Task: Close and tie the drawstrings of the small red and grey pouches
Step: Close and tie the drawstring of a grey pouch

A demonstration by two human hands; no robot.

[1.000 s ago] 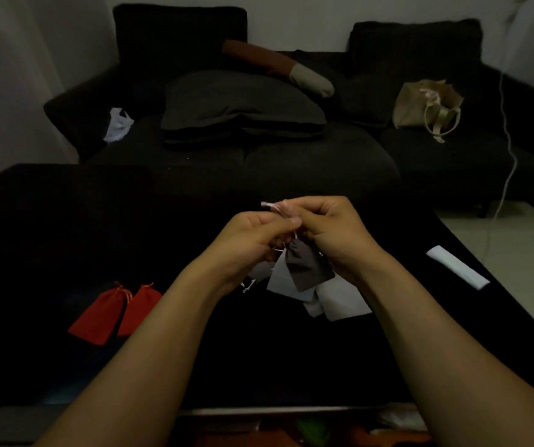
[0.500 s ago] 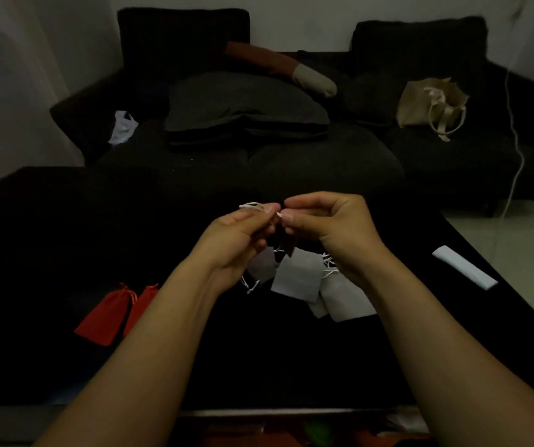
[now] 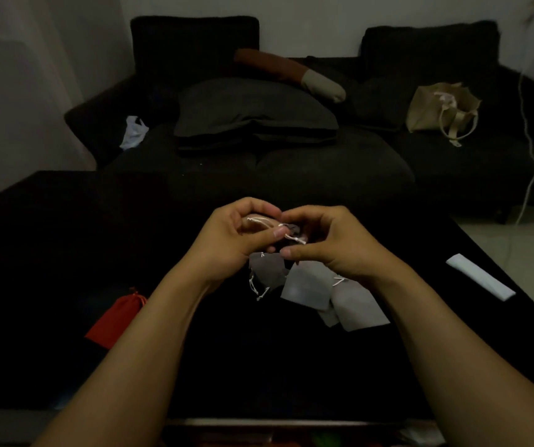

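Judged soft, limp and nearly weightless: a small dark grey fabric pouch [image 3: 291,228], bunched at the neck and likely to sag or twist if held by the body. Best taken by the thin white drawstring [image 3: 286,235] close to the gathered mouth, one cord end per hand, since the cord looked fine and apt to slip from the fingertips. Held up above the black tabletop [image 3: 49,253], between the two hands, most of its cloth hidden by fingers.

Left hand [image 3: 230,241] curled, thumb and forefinger pinching a length of the white cord. Right hand [image 3: 327,241] likewise curled, fingertips closed on the other stretch of cord at the pouch mouth.

Spread flat on the tabletop just beneath the hands: a loose pile of pale grey cloth pouches [image 3: 307,288], cords trailing, apparently not yet tied. Farther left on the tabletop, partly behind the left forearm: a small red fabric pouch [image 3: 114,317], neck gathered; whether knotted could not be told. Near the tabletop's right edge: a folded white paper strip [image 3: 480,276].
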